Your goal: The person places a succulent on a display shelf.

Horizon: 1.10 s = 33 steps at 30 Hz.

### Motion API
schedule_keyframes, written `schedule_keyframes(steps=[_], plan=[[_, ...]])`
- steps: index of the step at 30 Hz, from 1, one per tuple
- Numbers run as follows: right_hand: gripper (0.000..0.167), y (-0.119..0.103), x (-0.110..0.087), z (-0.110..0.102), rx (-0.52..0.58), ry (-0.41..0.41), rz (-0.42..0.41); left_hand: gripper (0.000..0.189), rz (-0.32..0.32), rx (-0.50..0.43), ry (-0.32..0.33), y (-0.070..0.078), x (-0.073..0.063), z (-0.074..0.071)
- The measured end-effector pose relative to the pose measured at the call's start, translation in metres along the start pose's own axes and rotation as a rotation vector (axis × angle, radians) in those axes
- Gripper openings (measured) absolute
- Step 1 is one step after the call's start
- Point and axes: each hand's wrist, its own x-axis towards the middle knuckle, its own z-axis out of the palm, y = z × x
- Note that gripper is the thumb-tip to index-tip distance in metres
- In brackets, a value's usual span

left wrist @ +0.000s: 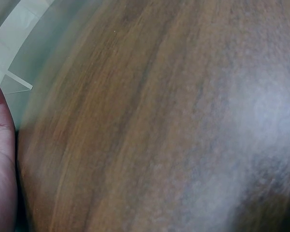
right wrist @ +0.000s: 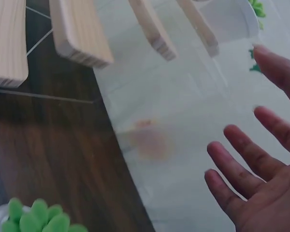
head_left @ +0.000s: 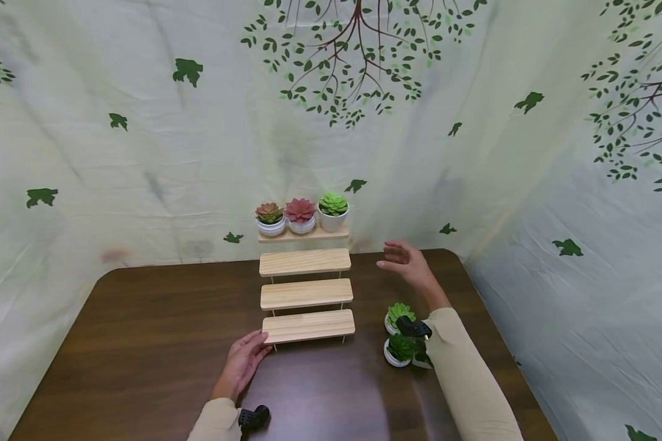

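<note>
A tiered wooden display stand [head_left: 308, 294] with pale boards stands on the table. At the left end of its lowest board [head_left: 309, 326], my left hand [head_left: 243, 362] grips the corner between thumb and fingers. The left wrist view catches only an edge of that hand [left wrist: 1, 169]. My right hand [head_left: 407, 266] hovers to the right of the stand, holding nothing, and the right wrist view shows its fingers [right wrist: 251, 164] spread. Three potted succulents line the top board: a reddish-green one [head_left: 270, 214], a dusty red one [head_left: 300, 211] and a bright green one [head_left: 333, 205].
Beside my right forearm stand a light green potted succulent [head_left: 400, 313] and a darker green one [head_left: 399, 349], with another pot partly hidden by the sleeve. The brown table [head_left: 160, 331] meets a leaf-printed cloth [head_left: 143, 153] behind and at the right.
</note>
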Motion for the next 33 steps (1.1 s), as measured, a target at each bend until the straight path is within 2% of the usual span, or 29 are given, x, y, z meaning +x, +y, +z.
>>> schedule_keyframes(steps=[6, 13, 17, 24, 33], plan=[[0.057, 0.009, -0.019, -0.010, 0.015, -0.014, -0.017, 0.020, -0.006, -0.001, 0.003, 0.000, 0.000, -0.001], [0.056, 0.026, -0.040, -0.021, 0.054, 0.083, -0.048, 0.019, -0.005, 0.004, 0.001, 0.001, 0.000, -0.001], [0.056, 0.039, -0.052, -0.028, 0.083, 0.094, -0.061, 0.018, -0.007, 0.006, 0.009, 0.000, 0.000, 0.000], [0.057, 0.064, -0.075, -0.040, 0.091, 0.032, -0.095, 0.017, -0.009, 0.007, 0.020, 0.000, -0.001, 0.001], [0.062, 0.099, -0.100, -0.045, 0.195, -0.117, -0.275, 0.016, -0.011, 0.002, 0.017, 0.001, 0.000, 0.001]])
